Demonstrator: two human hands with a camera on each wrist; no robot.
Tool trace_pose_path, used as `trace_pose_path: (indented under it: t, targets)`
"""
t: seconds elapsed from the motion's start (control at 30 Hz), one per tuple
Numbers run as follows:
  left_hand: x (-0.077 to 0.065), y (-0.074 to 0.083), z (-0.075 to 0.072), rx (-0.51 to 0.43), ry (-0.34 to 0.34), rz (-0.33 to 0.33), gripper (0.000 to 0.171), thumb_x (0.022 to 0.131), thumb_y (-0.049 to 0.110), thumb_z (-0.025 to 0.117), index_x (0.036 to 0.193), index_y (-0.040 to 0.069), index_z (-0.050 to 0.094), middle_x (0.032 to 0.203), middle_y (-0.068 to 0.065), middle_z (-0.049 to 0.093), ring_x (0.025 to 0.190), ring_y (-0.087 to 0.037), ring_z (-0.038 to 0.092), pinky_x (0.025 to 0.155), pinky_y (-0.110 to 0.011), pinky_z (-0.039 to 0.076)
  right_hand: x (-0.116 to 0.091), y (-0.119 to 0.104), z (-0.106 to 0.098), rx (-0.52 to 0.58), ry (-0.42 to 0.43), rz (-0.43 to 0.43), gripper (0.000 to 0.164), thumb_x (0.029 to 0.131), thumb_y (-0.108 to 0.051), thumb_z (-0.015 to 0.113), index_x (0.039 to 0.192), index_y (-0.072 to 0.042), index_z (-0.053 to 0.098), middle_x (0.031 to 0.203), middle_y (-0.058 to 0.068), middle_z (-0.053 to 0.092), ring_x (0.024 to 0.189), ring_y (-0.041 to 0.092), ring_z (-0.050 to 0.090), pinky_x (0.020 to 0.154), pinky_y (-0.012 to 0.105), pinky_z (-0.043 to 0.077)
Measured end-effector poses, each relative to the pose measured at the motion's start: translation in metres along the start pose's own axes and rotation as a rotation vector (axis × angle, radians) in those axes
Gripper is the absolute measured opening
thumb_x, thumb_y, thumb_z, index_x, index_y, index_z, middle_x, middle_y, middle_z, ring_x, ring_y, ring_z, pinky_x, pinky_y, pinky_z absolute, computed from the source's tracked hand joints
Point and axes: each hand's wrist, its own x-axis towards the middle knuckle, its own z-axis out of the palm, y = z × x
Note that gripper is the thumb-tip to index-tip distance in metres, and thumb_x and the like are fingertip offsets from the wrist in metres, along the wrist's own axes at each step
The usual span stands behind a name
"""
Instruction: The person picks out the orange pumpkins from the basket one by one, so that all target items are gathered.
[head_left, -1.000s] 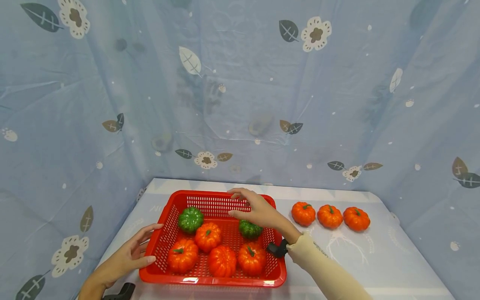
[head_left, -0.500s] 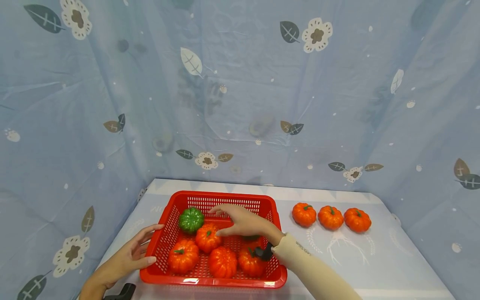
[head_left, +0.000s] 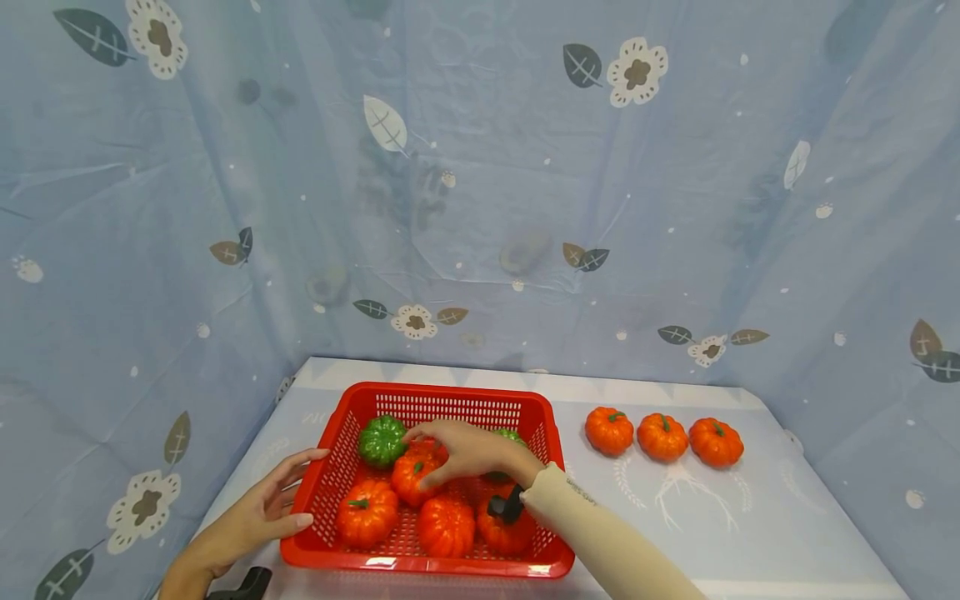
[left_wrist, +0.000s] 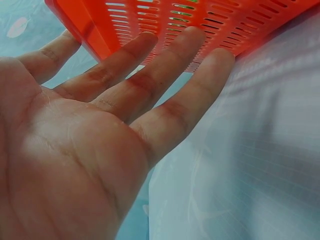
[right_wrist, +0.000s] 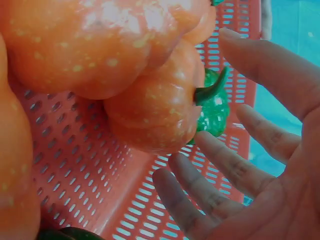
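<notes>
A red plastic basket (head_left: 427,565) on the table holds several toy pumpkins, orange and green. My right hand (head_left: 472,451) is down inside it, spread above an orange pumpkin (head_left: 408,477) with a green stem. In the right wrist view that pumpkin (right_wrist: 155,112) sits close to the loosely bent fingers (right_wrist: 240,172), with the thumb on its other side. A green pumpkin (head_left: 381,442) lies just beyond the fingertips. My left hand (head_left: 255,510) is at the basket's left side; in the left wrist view its extended fingertips are right at the slotted wall (left_wrist: 265,20).
To the right of the basket, three orange pumpkins (head_left: 663,437) stand in a row on the table (head_left: 780,508). A second green pumpkin (head_left: 510,436) is partly hidden behind my right wrist. A blue patterned curtain (head_left: 480,183) hangs behind and beside the table.
My right hand has moved left and down, from above the right-hand green pumpkin to the orange pumpkin in the basket's middle left. The left hand has stayed at the basket's side.
</notes>
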Motion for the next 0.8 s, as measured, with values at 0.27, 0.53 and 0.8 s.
trace_pose_path:
  t: [0.27,0.53,0.8]
  targets:
    - [0.001,0.000,0.000,-0.005,-0.005,-0.003,0.075,0.098,0.007,0.065,0.161,0.016,0.025,0.163,-0.027,0.017,0.141,-0.052,0.034,0.098,-0.034,0.054,0.007,0.010,0.007,-0.079,-0.026,0.032,0.061,0.086,-0.027,0.086,0.139,-0.015,0.060,0.139,-0.003,0.060,0.132,0.009,0.051,0.112,0.026,0.039]
    - [0.002,-0.003,-0.001,0.004,0.017,-0.027,0.076,0.097,0.010,0.067,0.160,0.017,0.026,0.163,-0.027,0.019,0.140,-0.051,0.037,0.097,-0.041,0.056,0.011,0.015,0.011,-0.130,-0.058,0.024,0.063,0.084,-0.030,0.087,0.140,-0.024,0.060,0.141,-0.010,0.058,0.131,0.007,0.051,0.111,0.027,0.040]
    - [0.002,-0.003,-0.001,-0.004,0.011,-0.014,0.075,0.096,0.010,0.067,0.160,0.016,0.027,0.163,-0.027,0.019,0.140,-0.052,0.036,0.097,-0.040,0.056,0.012,0.015,0.013,-0.141,-0.045,0.047,0.066,0.081,-0.036,0.089,0.139,-0.024,0.060,0.135,-0.010,0.059,0.125,0.007,0.053,0.109,0.026,0.041]
